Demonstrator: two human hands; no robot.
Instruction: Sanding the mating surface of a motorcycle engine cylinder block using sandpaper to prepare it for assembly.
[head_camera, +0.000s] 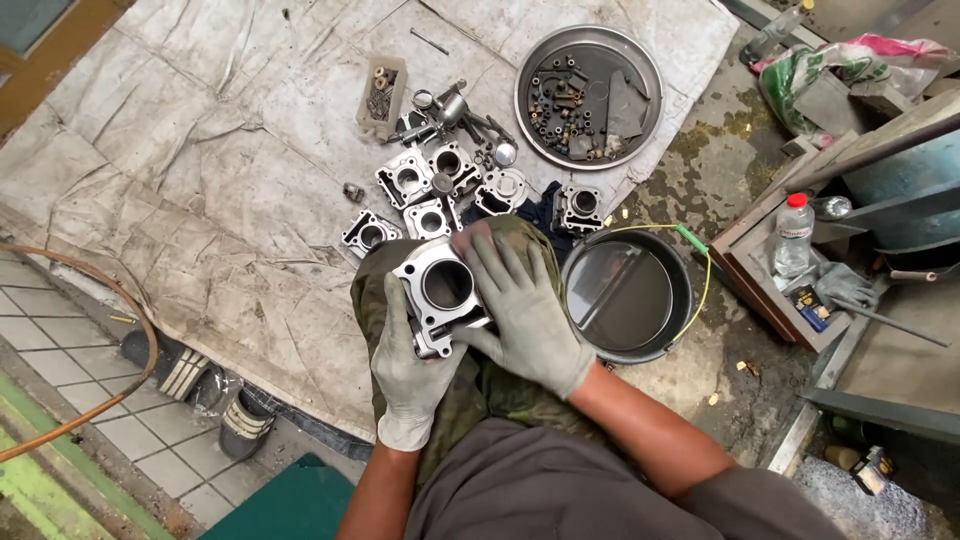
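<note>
The left hand (408, 365), in a grey glove, is wrapped around the near left side of a metal engine cylinder (441, 294), fingers curled onto its edge. The right hand (523, 312), gloved too, lies flat with fingers spread along the cylinder's right side, fingertips reaching past its far corner. The cylinder rests on a green cloth (500, 380) over the person's lap, its round bore facing up.

Just beyond the fingertips, several more cylinders (420, 190) sit clustered on a dirty grey tarp (200, 170) spread on the floor. To the right of the right hand stands an empty round dark pan (680, 300) with a yellow wire (706, 275) draped along its rim. Farther off, beyond the cluster, a round metal tray (650, 65) holds small bolts and parts, and a small box of screws (381, 95) lies to its left. Well right of the pan stands a plastic bottle (793, 235).
</note>
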